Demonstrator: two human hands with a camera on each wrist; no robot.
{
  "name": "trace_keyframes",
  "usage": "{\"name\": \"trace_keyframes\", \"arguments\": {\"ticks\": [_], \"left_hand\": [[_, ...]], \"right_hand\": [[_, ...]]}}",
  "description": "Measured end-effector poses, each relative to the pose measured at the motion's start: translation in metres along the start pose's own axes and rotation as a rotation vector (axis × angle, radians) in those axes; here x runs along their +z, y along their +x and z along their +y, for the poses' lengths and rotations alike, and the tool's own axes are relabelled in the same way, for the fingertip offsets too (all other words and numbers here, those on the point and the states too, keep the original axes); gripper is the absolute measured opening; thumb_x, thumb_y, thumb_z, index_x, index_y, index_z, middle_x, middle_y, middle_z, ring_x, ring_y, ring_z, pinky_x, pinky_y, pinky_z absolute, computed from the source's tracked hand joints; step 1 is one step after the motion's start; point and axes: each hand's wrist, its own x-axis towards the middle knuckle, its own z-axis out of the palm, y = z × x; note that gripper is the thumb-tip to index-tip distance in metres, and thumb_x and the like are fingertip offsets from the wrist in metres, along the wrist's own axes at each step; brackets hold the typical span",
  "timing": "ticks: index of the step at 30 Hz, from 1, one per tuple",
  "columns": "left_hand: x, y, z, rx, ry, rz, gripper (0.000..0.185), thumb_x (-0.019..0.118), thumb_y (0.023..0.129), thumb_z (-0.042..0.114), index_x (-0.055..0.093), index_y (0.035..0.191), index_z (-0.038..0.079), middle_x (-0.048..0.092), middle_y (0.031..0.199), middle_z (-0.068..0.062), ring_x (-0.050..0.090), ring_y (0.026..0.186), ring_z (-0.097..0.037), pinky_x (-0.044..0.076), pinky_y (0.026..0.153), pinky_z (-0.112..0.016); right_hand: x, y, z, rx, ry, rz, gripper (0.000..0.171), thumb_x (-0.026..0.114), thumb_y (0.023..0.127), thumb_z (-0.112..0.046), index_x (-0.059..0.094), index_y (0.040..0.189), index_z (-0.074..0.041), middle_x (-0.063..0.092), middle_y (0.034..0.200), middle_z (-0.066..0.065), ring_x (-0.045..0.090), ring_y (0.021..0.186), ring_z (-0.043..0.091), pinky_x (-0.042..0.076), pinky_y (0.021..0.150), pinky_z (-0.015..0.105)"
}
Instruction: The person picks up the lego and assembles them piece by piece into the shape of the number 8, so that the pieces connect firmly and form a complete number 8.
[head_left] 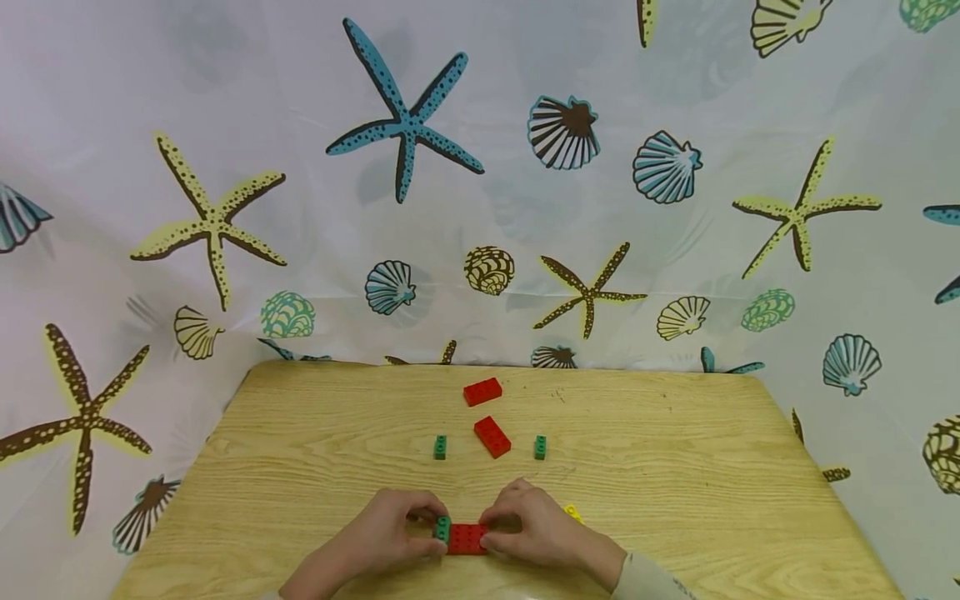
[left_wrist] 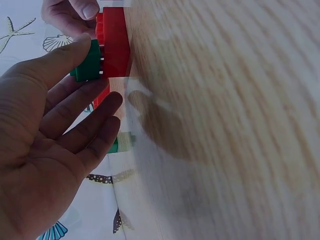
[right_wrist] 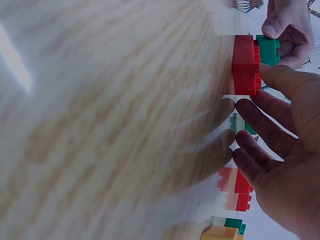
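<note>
A red toy building brick point(head_left: 467, 539) lies studs up near the table's front edge. Thumb and fingers of my left hand point(head_left: 390, 533) pinch a small green brick point(head_left: 442, 530) at its left end. From the side, in the left wrist view, the green brick point(left_wrist: 89, 62) sits against the studs of the red brick point(left_wrist: 116, 42), with a thin gap between them. My right hand point(head_left: 536, 527) holds the red brick's right end between thumb and fingers. In the right wrist view the red brick point(right_wrist: 243, 65) stands on the table, its far side hidden.
Farther back on the wooden table point(head_left: 675, 467) lie a red brick point(head_left: 482, 392), another angled red brick point(head_left: 492, 437), and two small green bricks, one left point(head_left: 440, 447) and one right point(head_left: 540, 447). A yellow brick point(head_left: 573, 512) is partly hidden behind my right hand. A patterned curtain point(head_left: 480, 208) surrounds the table.
</note>
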Motion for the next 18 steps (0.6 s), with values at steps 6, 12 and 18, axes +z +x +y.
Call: {"name": "trace_keyframes", "arguments": {"ticks": [6, 12, 18], "left_hand": [[0.0006, 0.0014, -0.0016, -0.003, -0.002, -0.010, 0.020, 0.087, 0.089, 0.032, 0.076, 0.104, 0.024, 0.074, 0.100, 0.016, 0.072, 0.098, -0.010, 0.058, 0.086, -0.026], [0.0005, 0.0029, -0.0026, -0.001, 0.002, -0.015, 0.018, 0.086, 0.090, 0.033, 0.077, 0.103, 0.024, 0.074, 0.100, 0.016, 0.072, 0.098, -0.010, 0.058, 0.086, -0.027], [0.0003, 0.0019, -0.0026, 0.002, 0.001, -0.017, 0.020, 0.086, 0.090, 0.033, 0.077, 0.105, 0.024, 0.075, 0.103, 0.015, 0.072, 0.099, -0.010, 0.058, 0.085, -0.027]], "right_hand": [[-0.0006, -0.0012, -0.0046, 0.051, 0.022, -0.008, 0.024, 0.073, 0.101, -0.032, 0.081, 0.116, -0.015, 0.075, 0.106, -0.009, 0.054, 0.105, 0.003, 0.049, 0.092, 0.022], [-0.0004, -0.0013, -0.0058, 0.059, 0.016, 0.001, 0.022, 0.074, 0.100, -0.031, 0.081, 0.115, -0.016, 0.075, 0.105, -0.009, 0.053, 0.105, 0.003, 0.049, 0.092, 0.022], [0.0009, -0.0011, 0.0010, -0.007, 0.005, 0.016, 0.025, 0.072, 0.102, -0.033, 0.081, 0.116, -0.015, 0.075, 0.105, -0.009, 0.054, 0.105, 0.004, 0.049, 0.090, 0.022]]}}
